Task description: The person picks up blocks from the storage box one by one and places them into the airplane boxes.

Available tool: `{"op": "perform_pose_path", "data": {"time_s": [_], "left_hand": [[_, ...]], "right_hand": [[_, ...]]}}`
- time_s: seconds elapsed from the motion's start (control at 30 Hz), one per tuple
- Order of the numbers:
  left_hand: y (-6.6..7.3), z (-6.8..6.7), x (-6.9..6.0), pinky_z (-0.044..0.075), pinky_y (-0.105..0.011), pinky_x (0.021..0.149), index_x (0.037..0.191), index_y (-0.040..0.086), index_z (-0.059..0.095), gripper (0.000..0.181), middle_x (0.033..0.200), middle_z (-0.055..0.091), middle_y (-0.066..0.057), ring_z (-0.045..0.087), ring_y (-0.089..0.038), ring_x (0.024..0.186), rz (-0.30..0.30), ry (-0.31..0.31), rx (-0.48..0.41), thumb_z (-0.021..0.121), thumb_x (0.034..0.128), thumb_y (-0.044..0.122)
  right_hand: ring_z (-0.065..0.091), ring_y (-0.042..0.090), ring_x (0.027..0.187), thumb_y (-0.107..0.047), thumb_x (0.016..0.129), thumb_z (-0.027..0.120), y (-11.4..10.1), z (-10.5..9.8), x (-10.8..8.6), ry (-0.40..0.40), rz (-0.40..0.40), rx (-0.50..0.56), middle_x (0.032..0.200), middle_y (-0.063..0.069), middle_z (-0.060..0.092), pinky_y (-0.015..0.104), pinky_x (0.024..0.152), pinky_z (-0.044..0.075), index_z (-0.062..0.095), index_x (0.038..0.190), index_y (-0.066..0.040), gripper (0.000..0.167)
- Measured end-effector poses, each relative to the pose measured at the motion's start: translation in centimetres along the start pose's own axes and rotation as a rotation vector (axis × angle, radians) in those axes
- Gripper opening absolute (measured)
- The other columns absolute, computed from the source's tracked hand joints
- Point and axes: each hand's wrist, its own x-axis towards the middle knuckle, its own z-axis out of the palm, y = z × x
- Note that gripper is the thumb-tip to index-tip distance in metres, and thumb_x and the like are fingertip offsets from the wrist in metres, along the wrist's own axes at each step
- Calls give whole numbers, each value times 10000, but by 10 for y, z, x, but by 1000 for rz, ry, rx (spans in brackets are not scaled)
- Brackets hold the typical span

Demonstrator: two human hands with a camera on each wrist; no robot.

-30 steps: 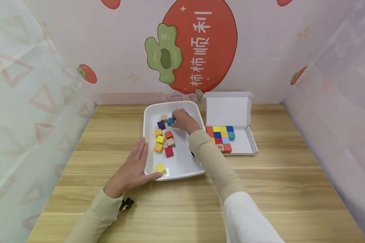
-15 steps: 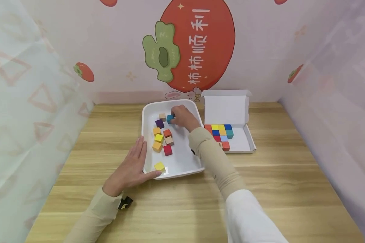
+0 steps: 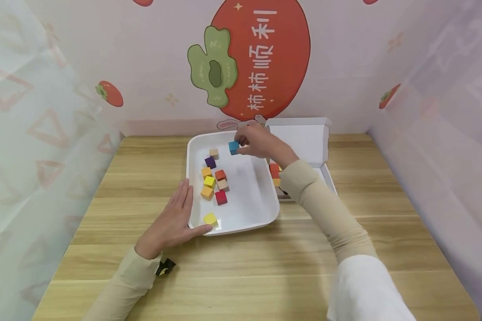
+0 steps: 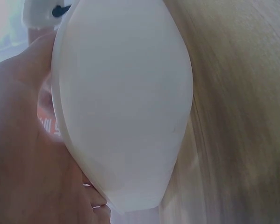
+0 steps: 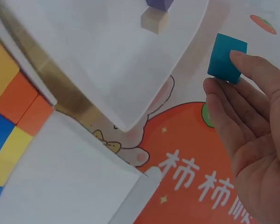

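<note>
In the head view my right hand (image 3: 261,140) pinches a blue cube (image 3: 233,147) between thumb and fingertips, above the far right part of a white tray (image 3: 247,207). The right wrist view shows the same cube (image 5: 225,58) held at the fingertips. My left hand (image 3: 169,225) rests against the tray's near left corner, its fingers straight along the outer side and its thumb along the front rim. In the tray lie several loose cubes, among them a purple one (image 3: 210,162), a dark red one (image 3: 221,197) and a yellow one (image 3: 210,219) near the left thumb.
A white cardboard box stands right of the tray, its lid (image 3: 301,142) raised against the back wall. Several coloured cubes (image 5: 13,98) sit packed inside; my right forearm hides part of them in the head view. The wooden table (image 3: 241,272) extends around both.
My right hand has lifted the blue cube from the tray floor and moved right and back with it. The tray's right edge is now uncovered. My left hand stays in place.
</note>
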Motion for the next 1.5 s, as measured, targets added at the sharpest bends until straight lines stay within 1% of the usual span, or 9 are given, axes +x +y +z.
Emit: {"op": "perform_pose_path", "data": {"time_s": [0.3, 0.43, 0.6, 0.77, 0.93, 1.03, 1.17, 1.37, 1.5], "left_hand": [[-2, -1, 0, 150, -598, 1339, 1669, -58, 63, 1287, 1780, -80, -212, -9, -416, 1662, 13, 0, 17, 601, 883, 808], [-2, -1, 0, 148, -600, 1339, 1667, -63, 65, 1283, 1780, -85, -212, -10, -420, 1661, 13, -3, 13, 599, 886, 804], [-1, -2, 0, 150, -595, 1339, 1668, -60, 66, 1284, 1781, -85, -208, -10, -415, 1663, 9, -1, 11, 598, 885, 807], [-2, -3, -1, 150, -598, 1338, 1669, -58, 57, 1289, 1781, -98, -202, -16, -413, 1663, 5, -2, 10, 597, 884, 810], [-2, -2, -1, 142, -604, 1338, 1671, -53, 56, 1293, 1781, -105, -196, -24, -409, 1664, 7, -4, 5, 599, 882, 816], [-1, -1, -1, 137, -604, 1339, 1673, -46, 50, 1292, 1782, -101, -196, -27, -405, 1664, 9, -5, 0, 600, 883, 815], [-1, 0, -1, 136, -599, 1341, 1672, -47, 48, 1287, 1781, -97, -199, -25, -408, 1664, 8, -5, -6, 602, 885, 808], [-1, 1, 0, 137, -595, 1342, 1673, -43, 38, 1286, 1782, -105, -191, -25, -408, 1664, 5, -13, 3, 590, 888, 814], [0, -1, -1, 138, -588, 1344, 1673, -42, 40, 1283, 1782, -103, -191, -24, -405, 1664, 1, -9, 8, 592, 889, 810]], "right_hand": [[754, 219, 1073, -184, 923, 839, 32, -16, -66, 40, 11, 65, 1159, 50, 779, 406, 959, 644, 743, 1258, -100, 358], [761, 254, 1095, -180, 909, 852, 53, -22, -98, 53, 52, 51, 1164, 68, 785, 446, 969, 637, 753, 1233, -90, 351], [765, 297, 1070, -145, 930, 823, 81, -30, -135, 71, 84, 13, 1143, 115, 791, 489, 978, 626, 749, 1200, -45, 297], [763, 313, 1066, -154, 931, 824, 100, -33, -161, 65, 156, 6, 1143, 129, 788, 512, 982, 620, 749, 1204, -35, 308], [751, 312, 1072, -159, 928, 827, 119, -22, -175, 41, 225, 17, 1180, 147, 781, 510, 969, 627, 756, 1236, -35, 340], [751, 308, 1077, -142, 928, 823, 131, -10, -179, 33, 238, 40, 1199, 158, 782, 502, 963, 630, 759, 1249, -33, 345], [753, 321, 1076, -115, 928, 816, 144, 7, -180, 40, 233, 73, 1194, 180, 779, 509, 964, 627, 756, 1248, -9, 342], [735, 299, 1076, -139, 922, 828, 153, 26, -178, 63, 296, 71, 1202, 169, 760, 503, 975, 626, 741, 1292, -15, 399], [732, 313, 1073, -134, 927, 822, 156, 33, -175, 82, 278, 60, 1200, 186, 756, 514, 977, 623, 742, 1280, -3, 384]]}}
